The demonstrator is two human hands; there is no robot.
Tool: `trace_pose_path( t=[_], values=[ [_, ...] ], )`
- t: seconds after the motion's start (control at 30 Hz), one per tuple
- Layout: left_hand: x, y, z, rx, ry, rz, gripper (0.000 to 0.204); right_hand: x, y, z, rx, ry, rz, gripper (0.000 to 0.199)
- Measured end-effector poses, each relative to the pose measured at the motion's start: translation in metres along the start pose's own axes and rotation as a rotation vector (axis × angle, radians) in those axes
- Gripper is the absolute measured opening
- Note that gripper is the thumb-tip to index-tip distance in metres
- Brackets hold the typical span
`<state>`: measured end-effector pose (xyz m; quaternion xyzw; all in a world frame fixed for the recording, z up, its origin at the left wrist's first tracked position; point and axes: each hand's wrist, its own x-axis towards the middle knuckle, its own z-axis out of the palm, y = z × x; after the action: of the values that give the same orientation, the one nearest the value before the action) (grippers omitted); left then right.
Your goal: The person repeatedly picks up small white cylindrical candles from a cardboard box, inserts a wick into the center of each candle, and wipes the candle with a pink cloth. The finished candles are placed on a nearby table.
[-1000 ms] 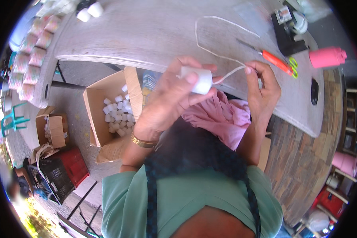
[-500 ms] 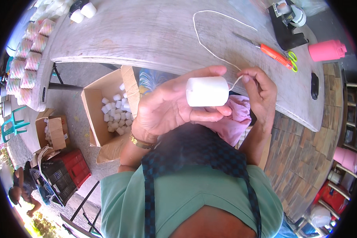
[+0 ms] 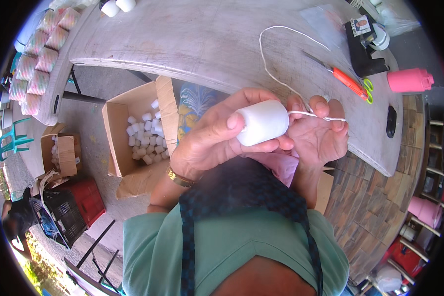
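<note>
A white cylinder (image 3: 265, 123) lies tilted across my left hand (image 3: 214, 126), whose thumb presses its left end while the fingers wrap under and behind it. White cord (image 3: 269, 71) leads to the cylinder's right end. Beside that end, my right hand (image 3: 318, 128) is turned palm up and has the cord between its fingertips. There the cord crosses itself, and a short end sticks out to the right over the fingers. The long part curves away over the grey table (image 3: 182, 44).
An orange-handled knife (image 3: 348, 84) and green-handled scissors (image 3: 369, 89) lie right, near a pink bottle (image 3: 410, 80) and a black holder (image 3: 365, 52). A cardboard box (image 3: 118, 133) with many white cylinders stands below left. Striped packs (image 3: 47, 59) line the table's left end.
The cylinder has tilted, and my left thumb now presses its end. My right hand has turned palm up, with the cord looped across its fingers. The view has shifted slightly.
</note>
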<state>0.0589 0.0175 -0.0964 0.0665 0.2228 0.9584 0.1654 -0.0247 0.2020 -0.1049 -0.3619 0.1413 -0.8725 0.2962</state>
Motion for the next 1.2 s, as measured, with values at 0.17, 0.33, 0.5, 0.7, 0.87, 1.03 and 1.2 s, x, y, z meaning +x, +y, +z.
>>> trace_pose_path(
  t=[0.17,0.33,0.5,0.7,0.87,1.03,1.2],
  values=[
    [0.001,-0.004,0.004,0.143,0.041,-0.025,0.080,-0.001,0.003,0.007,-0.106,0.143,0.005,0.022],
    [0.001,-0.003,0.005,-0.090,-0.057,-0.131,0.077,-0.001,-0.005,0.007,-0.255,0.174,0.046,0.027],
    [0.001,0.002,0.009,0.046,-0.048,-0.162,0.089,-0.007,-0.006,0.013,-0.600,0.274,0.124,0.027],
    [0.001,-0.002,0.007,0.025,-0.042,-0.180,0.088,-0.005,-0.005,0.026,-0.921,0.334,0.111,0.025],
    [0.001,0.001,0.006,0.031,-0.120,-0.191,0.072,-0.006,-0.006,0.026,-0.908,0.324,0.138,0.023],
    [0.000,-0.005,0.006,0.060,-0.072,-0.136,0.073,0.000,0.001,0.032,-0.890,0.308,0.091,0.019],
    [0.001,-0.013,0.005,0.122,-0.018,-0.084,0.072,0.001,-0.001,0.033,-0.884,0.302,0.130,0.016]
  ],
)
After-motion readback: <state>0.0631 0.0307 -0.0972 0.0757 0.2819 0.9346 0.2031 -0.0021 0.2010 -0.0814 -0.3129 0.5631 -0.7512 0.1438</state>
